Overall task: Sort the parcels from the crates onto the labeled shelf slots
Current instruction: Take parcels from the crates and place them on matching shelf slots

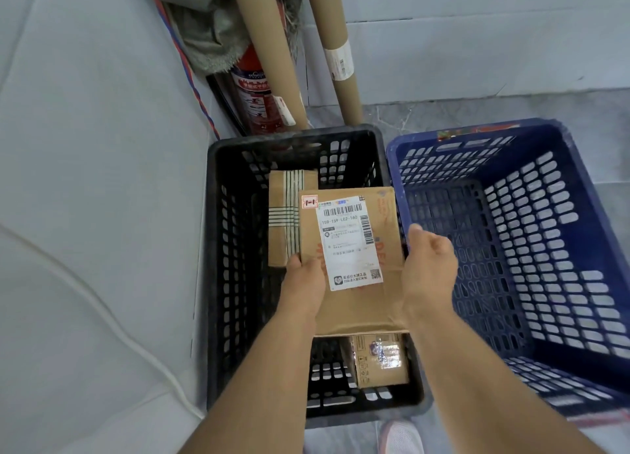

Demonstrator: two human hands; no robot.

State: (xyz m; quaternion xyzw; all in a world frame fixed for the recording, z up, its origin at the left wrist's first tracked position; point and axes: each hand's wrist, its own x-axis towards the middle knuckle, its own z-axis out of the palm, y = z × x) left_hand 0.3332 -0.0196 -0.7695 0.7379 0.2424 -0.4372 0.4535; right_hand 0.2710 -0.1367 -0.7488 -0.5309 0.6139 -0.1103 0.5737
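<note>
A flat cardboard parcel [354, 303] with a white shipping label and a small red "1-1" tag is held over the black crate [218, 249]. My left hand [303, 283] grips its left edge and my right hand [428, 269] grips its right edge. Down in the black crate, a parcel with striped tape [286, 215] lies at the back. A small shiny-taped box [380, 360] lies at the front, partly hidden by the held parcel. The blue crate [579, 249] on the right holds nothing.
Two long cardboard tubes [269, 54] lean in the corner behind the black crate, beside a red fire extinguisher [255, 95] and grey cloth. A white cable [102, 303] runs along the wall at left. My shoe [400, 436] shows at the bottom edge.
</note>
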